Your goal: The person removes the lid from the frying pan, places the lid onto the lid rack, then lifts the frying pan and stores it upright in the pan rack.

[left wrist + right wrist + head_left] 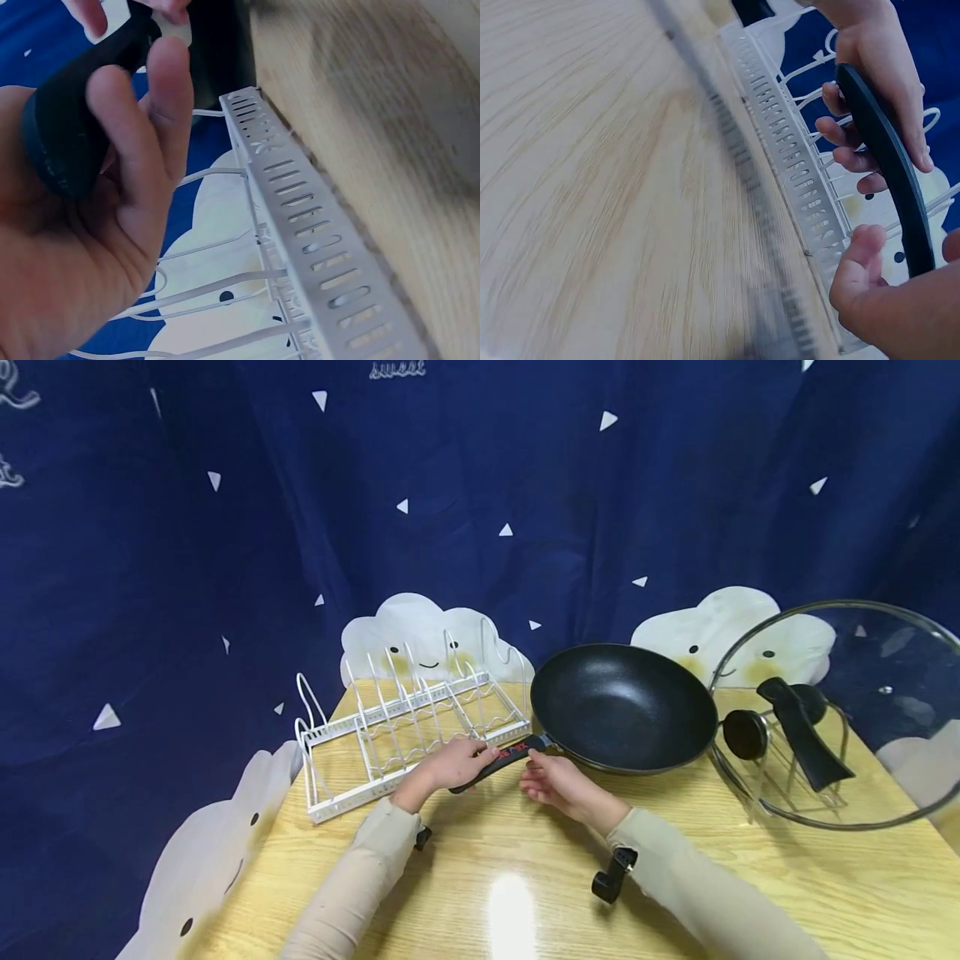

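Observation:
A black wok [622, 706] sits right of the white wire rack [345, 802], its handle pointing toward the person. My left hand [456, 763] grips the black handle [513, 753], which has red lettering. In the left wrist view, the fingers of the left hand [127, 202] curl round the handle's end [64, 127]. Close to the wok, my right hand [562, 789] has its thumb at the handle. Seen from the right wrist, the right hand [900, 307] is around the handle [889, 157] with loosely bent fingers, apart from it.
At the right a large glass lid [885, 822] stands upright, with a long black handle [806, 735] and a round black knob [746, 735] beside it. A dark blue curtain [465, 460] with white cloud shapes hangs behind the wooden table [420, 893].

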`<state>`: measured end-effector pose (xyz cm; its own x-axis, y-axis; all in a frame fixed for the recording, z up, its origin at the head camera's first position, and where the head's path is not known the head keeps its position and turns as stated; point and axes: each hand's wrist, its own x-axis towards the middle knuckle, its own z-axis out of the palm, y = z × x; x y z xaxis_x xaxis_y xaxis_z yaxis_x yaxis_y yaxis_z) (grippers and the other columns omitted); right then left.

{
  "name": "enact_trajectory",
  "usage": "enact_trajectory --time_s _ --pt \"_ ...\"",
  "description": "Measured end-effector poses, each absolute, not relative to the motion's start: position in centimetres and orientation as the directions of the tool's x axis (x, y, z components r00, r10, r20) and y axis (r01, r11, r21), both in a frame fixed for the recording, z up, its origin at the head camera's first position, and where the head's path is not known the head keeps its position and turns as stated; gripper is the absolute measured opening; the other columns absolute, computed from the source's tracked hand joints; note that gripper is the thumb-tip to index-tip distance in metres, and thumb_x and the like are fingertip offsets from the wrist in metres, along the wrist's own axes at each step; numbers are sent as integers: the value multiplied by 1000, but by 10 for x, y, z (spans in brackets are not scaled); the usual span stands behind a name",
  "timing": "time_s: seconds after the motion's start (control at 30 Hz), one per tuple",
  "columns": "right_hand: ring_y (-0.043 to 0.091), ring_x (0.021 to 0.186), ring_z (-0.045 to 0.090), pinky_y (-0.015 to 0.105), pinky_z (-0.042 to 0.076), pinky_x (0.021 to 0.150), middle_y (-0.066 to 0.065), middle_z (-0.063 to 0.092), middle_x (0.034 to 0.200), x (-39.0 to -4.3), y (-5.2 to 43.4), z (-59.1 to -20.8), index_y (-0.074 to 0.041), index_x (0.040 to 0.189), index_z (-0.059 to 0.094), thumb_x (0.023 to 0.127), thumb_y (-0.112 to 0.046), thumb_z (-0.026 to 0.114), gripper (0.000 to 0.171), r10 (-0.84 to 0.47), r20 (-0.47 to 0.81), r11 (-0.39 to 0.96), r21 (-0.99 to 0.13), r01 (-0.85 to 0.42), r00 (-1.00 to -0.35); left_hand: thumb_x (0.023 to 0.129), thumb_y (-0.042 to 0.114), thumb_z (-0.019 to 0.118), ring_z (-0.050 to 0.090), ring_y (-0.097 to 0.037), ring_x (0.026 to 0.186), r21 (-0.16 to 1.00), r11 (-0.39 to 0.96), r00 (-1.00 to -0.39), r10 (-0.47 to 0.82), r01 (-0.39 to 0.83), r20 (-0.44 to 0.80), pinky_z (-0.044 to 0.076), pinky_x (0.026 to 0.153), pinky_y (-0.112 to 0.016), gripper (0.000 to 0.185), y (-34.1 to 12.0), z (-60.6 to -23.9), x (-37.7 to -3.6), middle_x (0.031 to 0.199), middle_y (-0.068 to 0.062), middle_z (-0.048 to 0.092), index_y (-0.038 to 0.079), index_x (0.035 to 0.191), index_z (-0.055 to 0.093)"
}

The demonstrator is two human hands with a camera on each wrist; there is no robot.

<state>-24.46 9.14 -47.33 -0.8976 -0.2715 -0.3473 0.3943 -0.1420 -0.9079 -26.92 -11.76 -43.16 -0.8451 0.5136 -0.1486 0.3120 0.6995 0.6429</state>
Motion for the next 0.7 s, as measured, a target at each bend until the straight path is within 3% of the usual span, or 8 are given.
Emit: enact_trajectory --time_s 0.17,0.37,0.5,0.7 --pt "11 71 59 19 49 63 8 57 86 -253 83 -475 4 106 49 101 -30 43 36 -262 -385 -281 -847 452 -885 102 36 39 66 -36 61 693 664 -842 517 283 -152 48 43 -29 39 -118 -435 -268 65 -13 61 8 85 60" --pt "10 64 59 19 49 60 7 59 77 -259 74 -475 0 98 51 102 -27 40 30 -262 -403 -370 -797 477 -877 103 35 36 64 -41 60 741 617 -822 546 264 -162 50 43 -37 49 -118 -440 -268 63 -14 64 -4 93 63" --pt "8 58 58 18 49 57 6 60 72 -260 70 -474 0 94 52 102 -25 41 28 -260 -402 -407 -779 478 -878 104 34 34 62 -30 48 758 598 -814 558 259 -161 51 44 -41 49 -117 -442 -267 57 -9 61 -7 93 60" --pt "7 58 55 16 48 57 6 59 72 -257 68 -476 0 90 55 101 -21 43 27 -258 -376 -410 -791 453 -890 104 38 33 51 -13 38 796 566 -783 587 214 -207 48 40 -33 51 -116 -443 -264 57 -11 56 -6 90 55"
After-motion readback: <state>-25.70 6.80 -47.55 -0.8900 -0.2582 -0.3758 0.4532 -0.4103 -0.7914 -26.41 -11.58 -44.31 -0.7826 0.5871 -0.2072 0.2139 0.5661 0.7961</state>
